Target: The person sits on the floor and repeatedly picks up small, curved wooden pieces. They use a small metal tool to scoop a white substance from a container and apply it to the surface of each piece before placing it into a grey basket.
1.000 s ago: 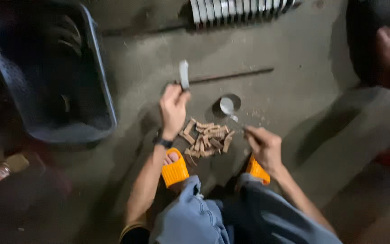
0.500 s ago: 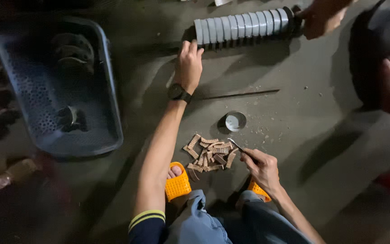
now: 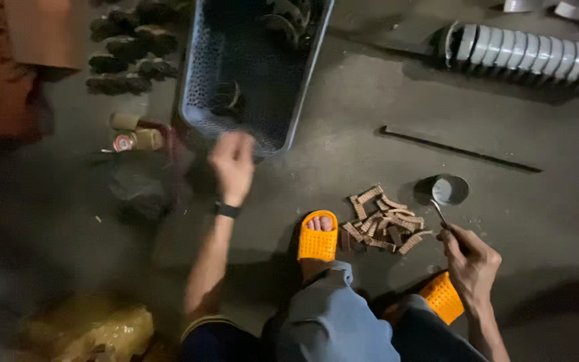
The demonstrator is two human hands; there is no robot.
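Left hand (image 3: 234, 163) reached, loosely curled and empty (blurred), toward the basket (image 3: 303, 94); right hand (image 3: 470, 261) gripped a thin tool (image 3: 440, 216) beside the ridged pieces (image 3: 383, 228).

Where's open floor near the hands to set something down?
Bare concrete lies between the thin dark rod and the row of white rings, and right of the small metal bowl. It is crowded around the pile of brown pieces, and by the blue basket near the left hand.

Basket (image 3: 303, 87) ahead-left; small pieces (image 3: 383, 224) between slipper (image 3: 317, 241) and cup (image 3: 450, 190).
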